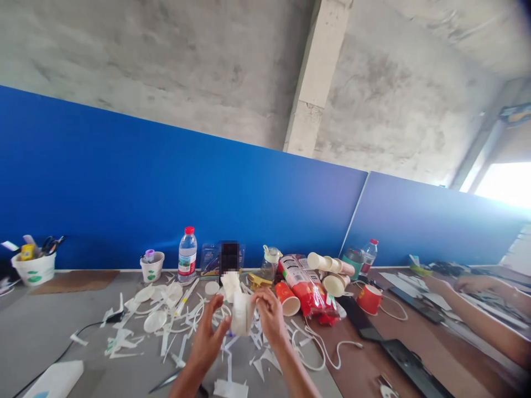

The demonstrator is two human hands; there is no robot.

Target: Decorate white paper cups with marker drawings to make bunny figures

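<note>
Both my hands are raised over a grey table [37, 326] littered with white paper strips and discs. My left hand [209, 334] and my right hand [269, 315] together grip a white paper cup piece [239, 312] between them, fingers curled round its sides. Cut paper scraps [166, 315] lie spread below and to the left. Scissors [166, 381] lie on the table near my left forearm.
A water bottle [187, 255], a small paper cup [152, 268], red paper cups [288, 298] and a red package of cups [307, 287] stand behind. A white tub with tools [34, 268] sits far left. Another person's arms [477, 309] rest at right by a keyboard [415, 367]. A blue partition [166, 193] backs the table.
</note>
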